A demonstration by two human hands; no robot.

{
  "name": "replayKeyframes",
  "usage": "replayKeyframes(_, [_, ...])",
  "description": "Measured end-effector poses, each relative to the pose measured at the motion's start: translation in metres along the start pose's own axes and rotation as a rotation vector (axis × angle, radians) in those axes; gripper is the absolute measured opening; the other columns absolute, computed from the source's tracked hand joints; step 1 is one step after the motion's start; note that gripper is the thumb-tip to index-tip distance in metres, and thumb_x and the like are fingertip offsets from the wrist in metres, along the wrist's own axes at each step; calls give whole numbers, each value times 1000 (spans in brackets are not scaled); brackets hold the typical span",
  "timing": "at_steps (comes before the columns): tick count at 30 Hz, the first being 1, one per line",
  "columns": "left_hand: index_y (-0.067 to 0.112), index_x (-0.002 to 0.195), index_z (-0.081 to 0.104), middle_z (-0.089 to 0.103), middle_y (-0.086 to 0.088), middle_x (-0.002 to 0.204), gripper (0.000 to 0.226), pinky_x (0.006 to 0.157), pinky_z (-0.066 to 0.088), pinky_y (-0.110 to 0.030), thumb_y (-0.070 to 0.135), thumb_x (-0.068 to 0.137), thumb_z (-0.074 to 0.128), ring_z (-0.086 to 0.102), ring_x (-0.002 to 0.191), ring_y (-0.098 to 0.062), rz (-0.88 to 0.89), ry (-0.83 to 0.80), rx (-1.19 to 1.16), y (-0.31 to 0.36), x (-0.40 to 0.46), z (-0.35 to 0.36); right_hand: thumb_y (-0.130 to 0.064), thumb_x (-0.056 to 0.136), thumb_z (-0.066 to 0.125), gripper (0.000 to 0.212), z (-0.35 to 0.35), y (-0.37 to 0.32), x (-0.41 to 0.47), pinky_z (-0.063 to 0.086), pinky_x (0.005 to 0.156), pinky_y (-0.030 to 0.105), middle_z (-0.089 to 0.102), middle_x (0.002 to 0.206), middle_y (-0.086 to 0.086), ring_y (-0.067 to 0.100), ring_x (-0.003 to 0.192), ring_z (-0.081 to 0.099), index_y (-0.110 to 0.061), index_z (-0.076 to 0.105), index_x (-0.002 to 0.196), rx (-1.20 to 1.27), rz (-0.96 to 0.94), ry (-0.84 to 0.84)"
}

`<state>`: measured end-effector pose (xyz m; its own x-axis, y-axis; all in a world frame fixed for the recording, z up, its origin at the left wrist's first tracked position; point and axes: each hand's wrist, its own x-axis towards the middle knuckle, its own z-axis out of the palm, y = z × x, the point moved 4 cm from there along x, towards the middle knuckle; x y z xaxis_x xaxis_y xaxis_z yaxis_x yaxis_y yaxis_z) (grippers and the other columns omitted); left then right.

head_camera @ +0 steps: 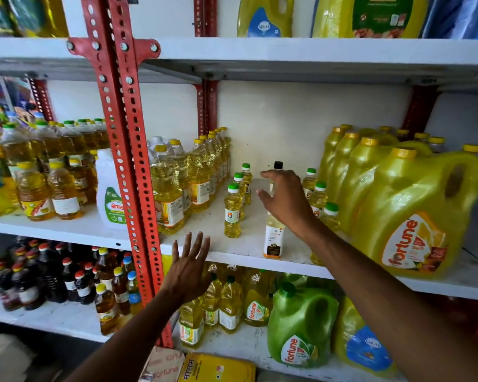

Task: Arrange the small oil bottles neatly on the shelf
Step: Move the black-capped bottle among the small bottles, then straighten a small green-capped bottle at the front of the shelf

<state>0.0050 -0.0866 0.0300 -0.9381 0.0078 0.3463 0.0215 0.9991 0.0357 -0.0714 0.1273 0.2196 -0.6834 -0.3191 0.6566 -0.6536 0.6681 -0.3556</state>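
- The left hand [189, 267] hovered in front of the shelf edge [232, 255], fingers spread wide and holding nothing, well short of any bottle.
- A column of three small oil bottles with green caps [233, 210] stood upright on the white shelf, running from front to back just right of the taller yellow-capped bottles [171, 188]. They looked like light, clear plastic filled with oil: stiff enough to pinch, but narrow-based and likely easy to tip if knocked.
- The best hold would probably be around the body at the label, where the paper gives more friction than bare plastic; the cap would serve only for nudging.
- A taller, slimmer white-labelled bottle [273, 238] stood near the front edge, its top hidden behind the right forearm; whether it belongs with the small ones was unclear.
- The right hand [284, 199] reached deep over the shelf, fingers loosely open and gripping nothing, near a black-capped bottle [278, 166] at the back wall. Contact with it could not be told.
- A second column of green-capped small bottles [319, 197] stood just right of that hand, close beside the big yellow jugs [414, 213], partly hidden by the forearm.
- With the bottles packed tight against the jugs, lifting them out one at a time seemed safer than sliding them.
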Motion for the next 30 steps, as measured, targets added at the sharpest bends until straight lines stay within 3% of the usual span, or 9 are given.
replayKeyframes(5, [9, 149, 7, 7, -15, 158, 82, 116, -5, -48, 65, 88, 5, -4, 145, -31, 35, 29, -41, -24, 0, 6, -19, 83, 67, 45, 31, -22, 13, 50, 98, 33, 69, 123, 13, 27, 117, 62, -13, 62, 127, 17, 36, -107])
replayKeyframes(7, [9, 149, 10, 10, -14, 158, 82, 118, -2, -42, 64, 88, 1, -2, 145, -27, 56, 38, -116, -32, 0, 11, -18, 82, 68, 45, 50, -21, 24, 49, 100, 31, 68, 125, 14, 28, 117, 63, -10, 62, 127, 29, 94, -157])
replayKeyframes(13, [6, 148, 18, 17, -15, 156, 84, 119, 5, -45, 65, 89, 14, 10, 146, -31, 85, 102, -238, -42, 4, 17, -7, 84, 62, 59, 92, -26, 56, 40, 112, 33, 52, 144, 15, 30, 134, 48, -15, 48, 141, -83, 126, -383])
replayKeyframes(18, [9, 150, 11, 10, -12, 158, 76, 119, 0, -43, 54, 92, 33, 1, 147, -26, 100, 109, -249, -45, 5, 21, -3, 86, 57, 55, 109, -24, 72, 39, 110, 33, 45, 149, 13, 30, 136, 44, -18, 50, 139, -170, 116, -563])
replayKeyframes(22, [9, 149, 13, 12, -12, 158, 78, 119, 1, -44, 46, 90, 48, 3, 147, -27, 108, 121, -271, -46, 4, 23, -1, 85, 60, 43, 110, -23, 77, 41, 103, 29, 53, 141, 14, 30, 128, 51, -13, 61, 127, -153, 130, -532])
replayKeyframes(30, [6, 149, 13, 15, -15, 158, 82, 118, -1, -45, 44, 88, 53, 2, 145, -27, 123, 147, -276, -43, 3, 19, -16, 81, 73, 35, 100, -26, 75, 46, 93, 29, 63, 127, 19, 31, 117, 58, -9, 70, 116, -80, 172, -446])
